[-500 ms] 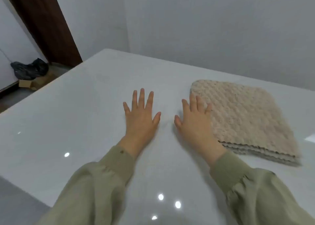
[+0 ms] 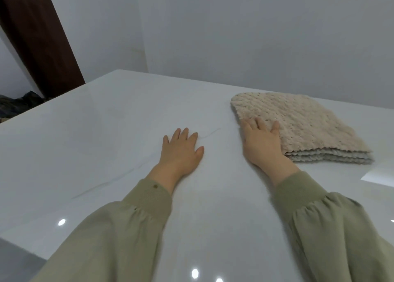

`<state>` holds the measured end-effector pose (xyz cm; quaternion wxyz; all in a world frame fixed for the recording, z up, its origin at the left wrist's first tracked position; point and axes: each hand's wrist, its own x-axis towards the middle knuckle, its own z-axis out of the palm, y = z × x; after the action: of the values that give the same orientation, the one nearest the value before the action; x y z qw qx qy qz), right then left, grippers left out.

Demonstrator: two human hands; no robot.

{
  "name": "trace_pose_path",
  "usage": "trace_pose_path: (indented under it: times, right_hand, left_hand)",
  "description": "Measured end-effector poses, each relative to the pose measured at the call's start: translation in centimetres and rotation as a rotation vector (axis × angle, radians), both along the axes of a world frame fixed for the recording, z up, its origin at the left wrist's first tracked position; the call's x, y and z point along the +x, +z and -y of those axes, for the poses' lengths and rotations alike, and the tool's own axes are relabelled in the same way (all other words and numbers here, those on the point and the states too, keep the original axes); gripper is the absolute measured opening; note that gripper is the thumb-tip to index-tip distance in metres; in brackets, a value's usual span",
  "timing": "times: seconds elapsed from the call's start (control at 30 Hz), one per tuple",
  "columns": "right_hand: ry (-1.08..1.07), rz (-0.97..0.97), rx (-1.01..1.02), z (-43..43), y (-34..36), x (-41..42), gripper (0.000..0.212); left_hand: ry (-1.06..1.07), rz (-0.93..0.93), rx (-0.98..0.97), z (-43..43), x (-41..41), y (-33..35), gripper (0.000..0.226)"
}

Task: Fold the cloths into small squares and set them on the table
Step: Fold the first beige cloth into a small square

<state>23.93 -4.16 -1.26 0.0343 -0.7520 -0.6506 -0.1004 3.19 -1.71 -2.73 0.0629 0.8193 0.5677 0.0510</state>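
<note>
— So where is the cloth (image 2: pixel 302 121)?
— It is folded into a square and lies flat on the worktop (image 2: pixel 96 145), toward the far right edge. Stacked layers show along its near side.
— And the right hand (image 2: pixel 261 145)?
— It lies palm down with fingers straight and a little apart. The fingers rest on the cloth's left edge, near its near corner, and grip nothing.
— The left hand (image 2: pixel 181 151)?
— It is flat on bare worktop with fingers straight and close together, thumb out, holding nothing. It is left of the right hand and apart from the cloth.
— Anything else?
— Green sleeves (image 2: pixel 147 198) cover both arms. Beyond the worktop's far left corner stands a brown door frame (image 2: pixel 38 42), with a dark bundle (image 2: pixel 19 104) on the floor beside it.
</note>
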Motion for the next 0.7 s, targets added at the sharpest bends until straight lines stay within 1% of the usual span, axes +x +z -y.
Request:
trace_pose_path:
  times: [0.07, 0.13, 0.27, 0.37, 0.47, 0.53, 0.6, 0.63, 0.7]
  right_hand:
    - [-0.057, -0.007, 0.006, -0.5, 0.2, 1.5, 0.062]
    - [-0.093, -0.048, 0.083, -1.0, 0.0, 2.5, 0.058]
    - [-0.179, -0.109, 0.335, -1.3, -0.2, 2.8, 0.043]
    - [-0.200, -0.160, 0.416, -1.2, 0.0, 2.9, 0.024]
    - [-0.226, -0.298, 0.453, -1.3, -0.1, 3.3, 0.037]
    - [-0.272, -0.397, 0.480, -1.4, -0.1, 3.6, 0.038]
    - [-0.306, -0.448, 0.501, -1.2, 0.3, 3.5, 0.036]
    - [-0.297, -0.434, 0.509, -1.1, 0.6, 3.2, 0.035]
    - [-0.230, -0.277, 0.590, -0.9, 1.4, 2.5, 0.035]
  left_hand:
    - [-0.011, -0.005, -0.003, -0.3, 0.8, -0.1, 0.058]
    - [-0.031, 0.002, -0.006, -0.5, 1.6, -0.1, 0.058]
    - [-0.060, 0.019, -0.010, -1.1, 1.9, 0.0, 0.059]
    - [-0.071, 0.047, -0.007, -1.0, 1.6, 0.1, 0.057]
    - [-0.064, 0.077, 0.004, -1.1, 1.6, 0.1, 0.056]
    - [-0.059, 0.109, 0.006, -1.1, 1.6, 0.1, 0.055]
    - [-0.052, 0.194, 0.007, -1.1, 1.5, 0.1, 0.051]
    - [-0.048, 0.281, 0.016, -1.0, 1.4, 0.2, 0.047]
    - [-0.012, 0.558, 0.048, -0.8, 1.1, 0.4, 0.038]
